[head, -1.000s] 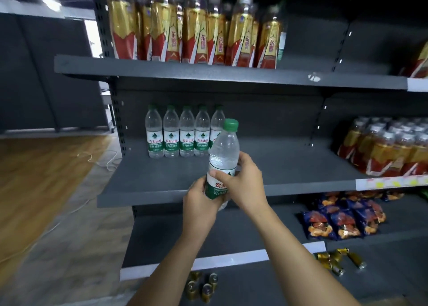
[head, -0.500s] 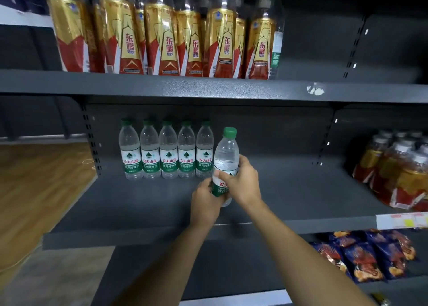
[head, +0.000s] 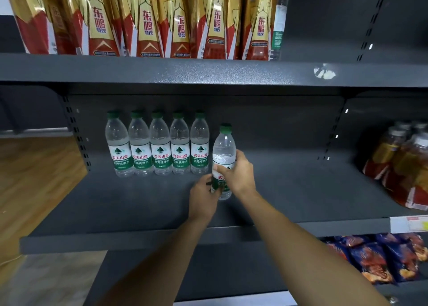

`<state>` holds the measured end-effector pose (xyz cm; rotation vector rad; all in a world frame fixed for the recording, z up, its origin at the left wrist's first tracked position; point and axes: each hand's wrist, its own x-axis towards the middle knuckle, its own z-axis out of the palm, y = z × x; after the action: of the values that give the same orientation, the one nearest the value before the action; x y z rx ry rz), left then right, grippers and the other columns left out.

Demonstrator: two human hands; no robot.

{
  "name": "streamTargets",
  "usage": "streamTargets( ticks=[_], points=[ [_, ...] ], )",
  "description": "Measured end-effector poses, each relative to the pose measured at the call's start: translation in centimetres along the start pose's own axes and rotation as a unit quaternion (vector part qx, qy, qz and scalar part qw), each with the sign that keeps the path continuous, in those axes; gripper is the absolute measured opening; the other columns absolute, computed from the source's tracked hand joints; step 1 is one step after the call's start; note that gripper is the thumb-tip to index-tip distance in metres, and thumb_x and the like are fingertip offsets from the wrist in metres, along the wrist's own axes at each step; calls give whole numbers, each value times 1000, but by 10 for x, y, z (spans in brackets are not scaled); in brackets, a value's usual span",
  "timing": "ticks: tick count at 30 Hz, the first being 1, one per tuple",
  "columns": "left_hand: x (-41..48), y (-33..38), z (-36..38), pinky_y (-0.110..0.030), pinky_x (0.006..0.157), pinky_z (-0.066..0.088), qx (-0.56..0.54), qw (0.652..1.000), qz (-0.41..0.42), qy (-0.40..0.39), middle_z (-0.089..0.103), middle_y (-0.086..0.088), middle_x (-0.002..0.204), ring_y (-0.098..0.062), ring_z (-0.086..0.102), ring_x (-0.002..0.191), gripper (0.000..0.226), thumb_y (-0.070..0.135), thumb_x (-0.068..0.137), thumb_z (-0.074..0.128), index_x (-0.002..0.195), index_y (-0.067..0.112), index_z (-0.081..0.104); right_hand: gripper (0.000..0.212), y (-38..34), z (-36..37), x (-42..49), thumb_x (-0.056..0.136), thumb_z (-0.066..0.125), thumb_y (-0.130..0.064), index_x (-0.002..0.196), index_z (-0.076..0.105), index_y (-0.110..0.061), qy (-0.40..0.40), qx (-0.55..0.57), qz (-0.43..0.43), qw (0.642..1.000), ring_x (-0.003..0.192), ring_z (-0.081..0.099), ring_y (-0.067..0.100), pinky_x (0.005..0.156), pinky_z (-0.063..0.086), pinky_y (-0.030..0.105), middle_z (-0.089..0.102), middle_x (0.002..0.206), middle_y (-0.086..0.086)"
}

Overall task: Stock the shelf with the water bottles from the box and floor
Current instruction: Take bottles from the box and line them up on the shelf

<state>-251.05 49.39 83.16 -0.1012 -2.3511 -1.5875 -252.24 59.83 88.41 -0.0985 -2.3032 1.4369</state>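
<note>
A clear water bottle [head: 223, 148] with a green cap and green label stands upright over the dark grey middle shelf [head: 139, 208], just right of a row of several like bottles [head: 159, 146] at the shelf's back. My right hand [head: 238, 172] grips its middle from the right. My left hand [head: 203, 195] holds its lower part from the left. Whether its base touches the shelf is hidden by my hands.
Tall red and gold drink bottles [head: 148, 20] fill the shelf above. More such bottles [head: 403, 164] stand at the middle shelf's right end. Snack bags [head: 379, 257] lie on the lower shelf. Wooden floor [head: 30, 190] shows at the left.
Both hands have carried the bottle forward and down onto the middle shelf, next to the row's right end. The camera has moved closer to the shelf.
</note>
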Motion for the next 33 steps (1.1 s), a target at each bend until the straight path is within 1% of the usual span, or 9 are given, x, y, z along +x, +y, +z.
streamTargets(
  ticks=[5,7,10,12,15,18,23,27,33],
  points=[
    [6,-7,2,-33,86,54,23,1000,-2,10,71,-3,104,-16,65,92,30,6,80,72,110,9,66,60,-1,5,12,76,83,-23,128,53,-12,-12,-5,2,1000,102,63,18,83,49,25,67,113,4],
    [11,-11,1,-33,87,54,24,1000,-7,14,70,-2,108,-15,64,94,34,9,81,73,114,9,65,60,0,8,17,77,82,-23,128,52,-13,-13,-4,5,1000,103,63,19,85,50,28,66,114,4],
    [19,-14,0,-25,83,49,23,999,-14,19,68,1,104,-11,59,89,33,8,82,72,113,6,64,61,2,14,24,78,81,-22,129,51,-13,-12,2,8,1000,104,63,20,89,52,31,66,114,4],
    [25,-16,0,-24,83,47,26,999,-12,19,68,-3,108,-11,57,89,33,8,82,71,114,6,63,60,4,19,30,78,81,-22,129,50,-13,-11,3,9,1000,105,63,20,91,52,34,66,114,5],
    [32,-21,1,-29,89,48,33,999,-13,19,66,-6,116,-18,61,101,36,10,83,70,119,6,61,58,7,27,39,78,81,-23,126,49,-14,-6,-7,14,1000,105,62,23,92,52,40,65,114,7],
    [38,-27,5,-37,95,49,31,999,-17,21,64,-8,121,-23,60,111,42,16,84,71,122,6,59,57,9,32,47,80,79,-24,125,49,-10,1,-18,15,1000,107,61,25,91,52,39,63,116,10],
    [48,-34,8,-33,91,49,29,999,-17,20,63,-6,120,-19,58,107,40,22,86,70,122,8,59,50,9,38,62,82,78,-27,117,49,-6,2,-39,26,999,108,59,28,89,51,38,61,116,13],
    [55,-38,15,-33,88,50,33,999,-14,31,64,-5,118,-16,58,103,36,20,86,69,119,9,60,49,11,43,72,83,77,-30,115,50,-5,4,-49,33,998,108,58,29,90,50,39,61,115,13],
    [65,-41,23,-40,91,51,49,997,-28,47,64,-4,117,-21,60,109,34,24,85,70,116,13,61,50,10,52,87,83,76,-32,114,51,-2,13,-55,61,997,99,61,33,85,53,45,61,107,17]
  ],
)
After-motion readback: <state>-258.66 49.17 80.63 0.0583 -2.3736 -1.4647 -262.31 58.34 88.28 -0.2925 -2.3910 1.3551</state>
